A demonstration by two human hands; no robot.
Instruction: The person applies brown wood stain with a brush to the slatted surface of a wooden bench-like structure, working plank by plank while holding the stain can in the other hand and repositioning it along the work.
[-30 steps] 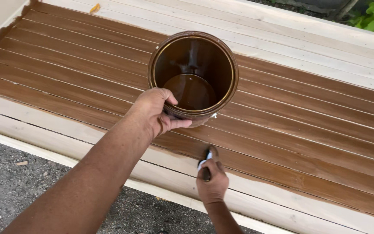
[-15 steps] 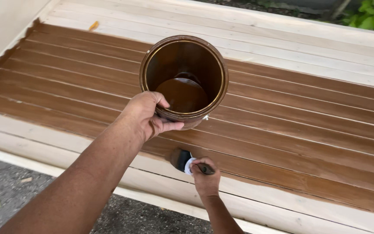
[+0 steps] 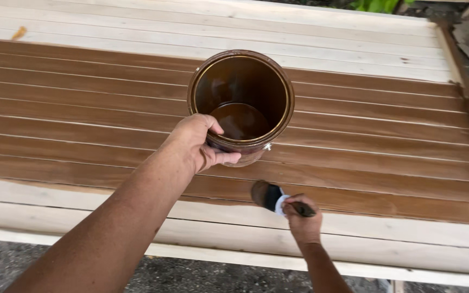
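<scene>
The right hand (image 3: 303, 221) is clamped on a paintbrush (image 3: 270, 196), its bristles touching the edge where stained slats meet bare wood. The left hand (image 3: 197, 145) grips the near rim of an open stain can (image 3: 241, 106) standing on the slatted panel (image 3: 82, 108). Steady strokes along the grain suit best; the bristle load seems light.

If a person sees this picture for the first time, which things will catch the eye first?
First comes the open can of brown stain in the middle, standing on the slatted wooden panel and held at its near rim by the left hand. Just below it, the right hand presses a dark brush on a slat at the edge of the stained area. The contrast between brown slats and pale bare slats is also strong.
</scene>
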